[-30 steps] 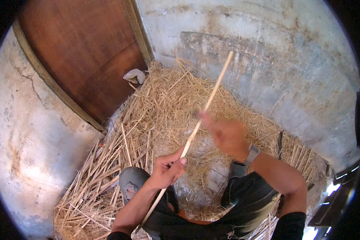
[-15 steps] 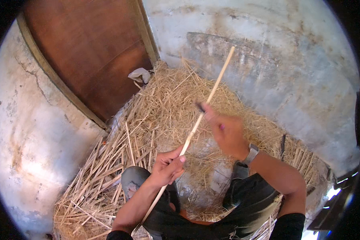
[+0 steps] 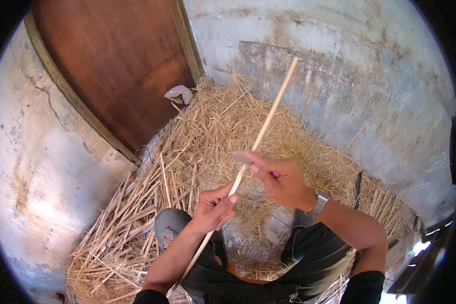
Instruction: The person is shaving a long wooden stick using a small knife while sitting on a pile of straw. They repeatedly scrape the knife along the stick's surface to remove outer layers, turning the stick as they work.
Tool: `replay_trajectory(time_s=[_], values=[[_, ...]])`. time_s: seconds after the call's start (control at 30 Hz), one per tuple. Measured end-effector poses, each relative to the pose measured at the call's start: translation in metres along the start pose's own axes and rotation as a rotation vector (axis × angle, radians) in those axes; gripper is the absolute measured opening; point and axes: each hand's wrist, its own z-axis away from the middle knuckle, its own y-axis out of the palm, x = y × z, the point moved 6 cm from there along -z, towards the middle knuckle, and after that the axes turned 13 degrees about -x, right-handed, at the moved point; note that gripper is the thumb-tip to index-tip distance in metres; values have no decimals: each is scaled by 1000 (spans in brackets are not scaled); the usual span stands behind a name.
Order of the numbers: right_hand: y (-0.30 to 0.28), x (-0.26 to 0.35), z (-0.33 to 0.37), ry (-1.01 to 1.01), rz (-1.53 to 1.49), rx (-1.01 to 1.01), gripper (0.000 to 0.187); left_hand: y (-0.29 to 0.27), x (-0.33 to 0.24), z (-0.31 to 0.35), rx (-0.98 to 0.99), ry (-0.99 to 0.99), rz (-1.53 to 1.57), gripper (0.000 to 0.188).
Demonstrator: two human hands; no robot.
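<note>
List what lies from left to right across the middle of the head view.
Pale plaster wall → loose split strips → left hand on the long pale stick → right hand with a small blade → wristwatch → straw pile → grey wall.

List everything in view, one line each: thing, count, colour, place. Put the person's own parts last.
stick: one, pale tan, slanting from the lap up toward the wall
blade: one, grey, against the stick, in the right hand
straw pile: one, yellow, on the floor ahead
door: one, brown, upper left
rag: one, grey, at the door's foot
wall: grey, stained, right and left
wristwatch: one, silver, right wrist
left hand: grips the stick
right hand: holds the blade
</note>
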Motion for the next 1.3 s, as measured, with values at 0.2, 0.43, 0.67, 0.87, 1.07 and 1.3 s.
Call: replay_trajectory(time_s=[0.2, 0.43, 0.67, 0.87, 1.07, 1.3], values=[[-21, -8, 0, 169, -36, -131, 13, -5, 2, -10, -203, 149, -232, 42], [-3, -25, 5, 311, -24, 8, 29, -1, 12, -10, -204, 255, -370, 43], [13, -24, 25, 235, 47, 76, 25, -14, 5, -13, -268, 332, -432, 42], [10, -8, 13, 201, 22, 44, 24, -13, -2, -11, -296, 212, -288, 41], [-3, -19, 0, 248, 33, -67, 23, -10, 5, -9, -230, 269, -315, 42], [0, -23, 3, 299, 32, 7, 22, -8, 6, -11, -248, 344, -380, 39]])
